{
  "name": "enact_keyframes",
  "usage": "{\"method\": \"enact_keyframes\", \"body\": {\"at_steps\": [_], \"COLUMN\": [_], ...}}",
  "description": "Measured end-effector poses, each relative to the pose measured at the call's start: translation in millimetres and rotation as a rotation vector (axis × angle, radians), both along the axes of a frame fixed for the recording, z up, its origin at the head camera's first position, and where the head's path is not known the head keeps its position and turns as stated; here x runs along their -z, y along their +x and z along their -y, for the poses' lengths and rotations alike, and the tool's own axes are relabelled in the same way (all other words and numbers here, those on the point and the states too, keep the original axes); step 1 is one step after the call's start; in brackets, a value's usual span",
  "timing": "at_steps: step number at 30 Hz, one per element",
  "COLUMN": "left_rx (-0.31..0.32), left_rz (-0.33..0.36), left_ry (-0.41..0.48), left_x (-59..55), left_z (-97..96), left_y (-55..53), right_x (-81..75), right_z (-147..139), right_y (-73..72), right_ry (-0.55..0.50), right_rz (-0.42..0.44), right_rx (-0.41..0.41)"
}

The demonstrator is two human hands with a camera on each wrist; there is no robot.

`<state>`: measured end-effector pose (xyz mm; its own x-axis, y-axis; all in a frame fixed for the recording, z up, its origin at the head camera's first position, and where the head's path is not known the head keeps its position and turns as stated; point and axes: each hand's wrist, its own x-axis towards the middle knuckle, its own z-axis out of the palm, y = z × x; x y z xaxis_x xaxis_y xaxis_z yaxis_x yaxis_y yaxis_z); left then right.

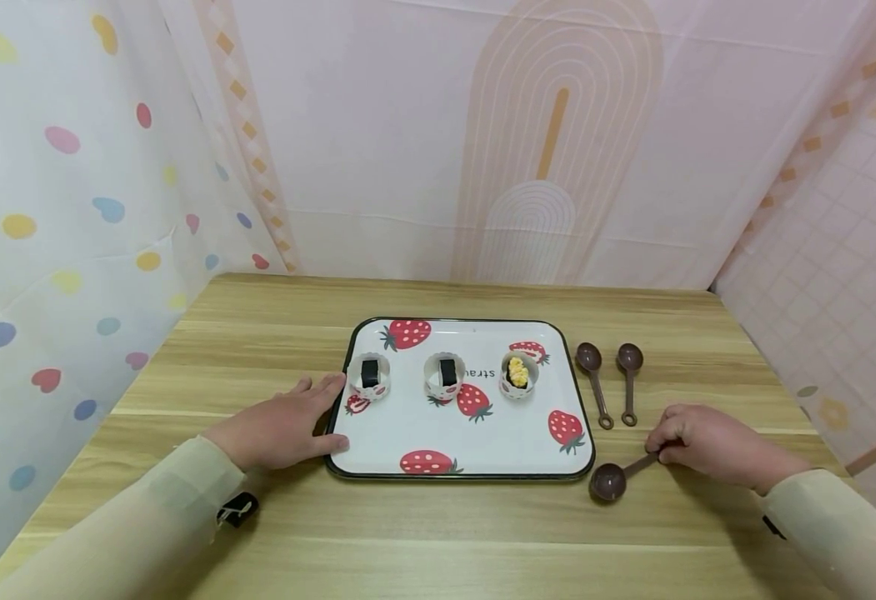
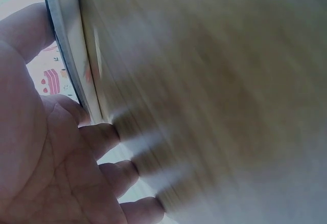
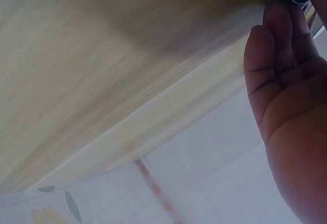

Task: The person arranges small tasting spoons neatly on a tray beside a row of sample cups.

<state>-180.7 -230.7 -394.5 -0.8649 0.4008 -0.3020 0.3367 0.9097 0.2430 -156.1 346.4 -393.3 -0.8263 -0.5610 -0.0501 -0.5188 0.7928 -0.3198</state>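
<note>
Brown spoon [image 1: 608, 482] beside the near-right corner of the tray [image 1: 516, 446], handle end pinched in the grip of the right hand [image 1: 715, 442]; left hand [image 1: 283, 425] unclenched against the left rim. Might twist, held far from its bowl; knocked into the tray, might jolt the cups [image 1: 370, 394].

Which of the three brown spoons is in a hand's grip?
The front spoon: the right hand pinches its handle, while the two spoons behind lie untouched beside the tray.

Head view: right of the tray [image 1: 392, 437], my right grip [image 1: 723, 443] is masking the handle tip of the spoon [image 1: 608, 482]! On the tray, the middle cup [image 1: 443, 392] swallows some lettering [image 1: 481, 374]; left-wrist view, the worktop [image 2: 214, 91] beside the tray smears!
</note>
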Motion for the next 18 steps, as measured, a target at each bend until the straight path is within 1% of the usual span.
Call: {"method": "enact_keyframes", "body": {"at_steps": [6,15,18], "left_rx": [0.0,-0.001,-0.004], "left_rz": [0.002,0.01,0.014], "left_ry": [0.007,0.009,0.007], "left_x": [-0.9,-1.2,-1.6], "left_z": [0.3,0.0,-0.3], "left_y": [0.4,0.0,0.2], "right_x": [-6.1,-15.5,-19.5], "right_z": [-0.3,1.0,3.6], "right_y": [0.4,2.5,2.7], "right_ry": [0.003,-0.091,-0.118], "right_rz": [0.103,0.324,0.378], "right_rx": [0.008,0.01,0.001]}}
